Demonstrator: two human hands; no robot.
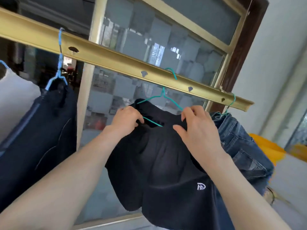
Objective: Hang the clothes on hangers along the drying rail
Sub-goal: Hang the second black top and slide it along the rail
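Black shorts [159, 155] hang on a green wire hanger [163, 93] hooked over the gold drying rail [116, 62], waistband running crosswise between the hands, left hand [127, 120] pinching cloth at the hanger's left end, right hand [197, 130] pinching the right end, both equally near.

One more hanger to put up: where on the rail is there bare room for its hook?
The widest bare stretch of rail lies between the blue hanger holding the navy garment and the green hanger of the black shorts. Right of that it is crowded: left hand and right hand hold the shorts, denim shorts close beside.
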